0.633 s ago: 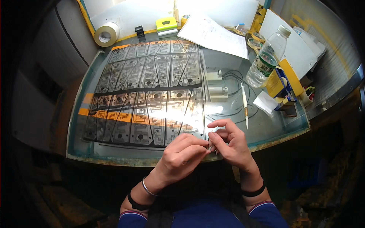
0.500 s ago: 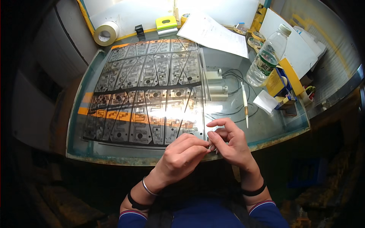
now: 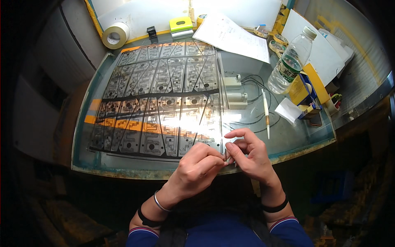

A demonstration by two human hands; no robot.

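Glass tabletop [image 3: 298,131], near edge: my left hand [image 3: 196,166] tightly pinches a dark sliver [image 3: 225,154]; right hand [image 3: 250,157] half-curled, its hold unclear.

A broad glass-topped table with a worn green edge [image 3: 304,155] bears a large dark-patterned translucent film sheet [image 3: 166,85] across its left and middle. To the right lie a slim white pen-shaped tool [image 3: 265,110] and a small creased white paper piece [image 3: 288,110]; near them stands a clear plastic bottle with a green label [image 3: 289,66] (capped, slightly tilted in this view).
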